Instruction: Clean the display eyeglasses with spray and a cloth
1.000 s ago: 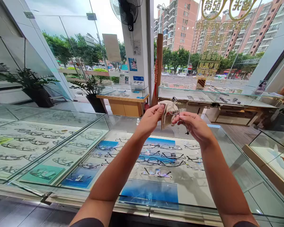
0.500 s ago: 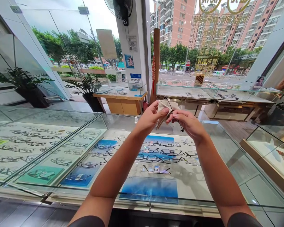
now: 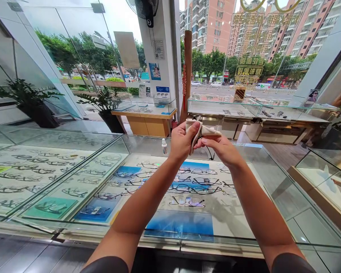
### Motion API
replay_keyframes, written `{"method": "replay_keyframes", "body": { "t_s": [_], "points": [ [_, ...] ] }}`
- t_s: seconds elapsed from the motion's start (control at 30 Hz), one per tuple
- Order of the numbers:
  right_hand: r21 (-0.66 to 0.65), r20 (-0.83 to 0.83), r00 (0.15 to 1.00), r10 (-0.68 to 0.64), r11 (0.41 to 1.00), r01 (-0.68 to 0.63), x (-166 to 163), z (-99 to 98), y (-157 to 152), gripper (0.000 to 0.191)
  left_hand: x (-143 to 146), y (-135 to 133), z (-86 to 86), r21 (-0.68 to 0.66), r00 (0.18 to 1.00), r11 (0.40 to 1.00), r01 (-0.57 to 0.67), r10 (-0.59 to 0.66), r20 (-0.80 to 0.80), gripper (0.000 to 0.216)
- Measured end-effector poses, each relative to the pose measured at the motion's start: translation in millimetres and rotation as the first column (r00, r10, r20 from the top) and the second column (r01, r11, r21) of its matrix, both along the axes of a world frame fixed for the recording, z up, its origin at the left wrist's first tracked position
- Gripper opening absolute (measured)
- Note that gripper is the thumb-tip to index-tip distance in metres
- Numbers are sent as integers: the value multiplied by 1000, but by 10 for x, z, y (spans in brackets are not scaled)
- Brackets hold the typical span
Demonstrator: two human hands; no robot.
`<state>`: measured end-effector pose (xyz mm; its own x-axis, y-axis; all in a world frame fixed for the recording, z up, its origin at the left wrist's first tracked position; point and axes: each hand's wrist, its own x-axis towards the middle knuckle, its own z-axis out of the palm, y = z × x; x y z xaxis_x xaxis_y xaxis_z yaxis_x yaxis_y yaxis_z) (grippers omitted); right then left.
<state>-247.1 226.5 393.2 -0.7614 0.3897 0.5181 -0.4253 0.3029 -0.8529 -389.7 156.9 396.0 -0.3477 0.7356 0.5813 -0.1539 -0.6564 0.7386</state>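
Above the glass showcase, my left hand [image 3: 182, 141] is closed on a cream cleaning cloth [image 3: 210, 131], its thumb pressing the folds. My right hand [image 3: 220, 148] pinches a pair of eyeglasses [image 3: 211, 153], close against the cloth. Only a dark temple arm hangs visibly below the fingers; the cloth and hands hide most of the frame and lenses. A small white spray bottle [image 3: 164, 146] stands upright on the glass, just left of my left wrist.
Under the showcase glass lie rows of eyeglasses [image 3: 187, 201] and blue cards [image 3: 179, 226]. Another glass case [image 3: 329, 182] stands at the right. Across the floor are a wooden display counter [image 3: 147, 125] and potted plants [image 3: 108, 110] by the windows.
My left hand has shifted slightly left and down, so more of the bottle shows. The cloth now folds over the eyeglasses and reaches across toward my right hand.
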Motion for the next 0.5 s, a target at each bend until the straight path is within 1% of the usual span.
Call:
{"method": "replay_keyframes", "body": {
  "t_s": [0.07, 0.1, 0.17, 0.23, 0.3, 0.33, 0.4, 0.5],
  "points": [
    [14, 8, 1000, -1, 1000, 1, 18, 13, -7, 19, -60, 12, 13, -12, 1000, 1000, -16, 16, 8, 49],
    [13, 8, 1000, -7, 1000, 7, 39, 25, -2, 19, -111, 10, 30, -24, 1000, 1000, 4, -4, -19, 50],
    [-7, 10, 1000, -29, 1000, 29, 93, 54, 20, 19, -237, -14, 78, -64, 989, 994, 86, -93, -115, 50],
    [-42, 28, 999, -41, 998, 43, 137, 75, 45, 20, -342, -53, 125, -108, 961, 980, 169, -188, -203, 47],
    [-74, 52, 998, -19, 997, 23, 143, 74, 57, 22, -373, -84, 148, -143, 929, 963, 230, -261, -261, 44],
    [-90, 52, 999, -2, 996, 7, 130, 64, 56, 22, -354, -90, 145, -138, 924, 961, 238, -268, -274, 43],
    [-109, 29, 999, 25, 994, -22, 83, 30, 42, 19, -262, -78, 114, -95, 939, 974, 205, -223, -263, 41],
    [-97, 11, 999, 34, 995, -33, 14, -20, 10, 17, -116, -19, 44, -27, 983, 997, 73, -77, -165, 44]
  ]
}}
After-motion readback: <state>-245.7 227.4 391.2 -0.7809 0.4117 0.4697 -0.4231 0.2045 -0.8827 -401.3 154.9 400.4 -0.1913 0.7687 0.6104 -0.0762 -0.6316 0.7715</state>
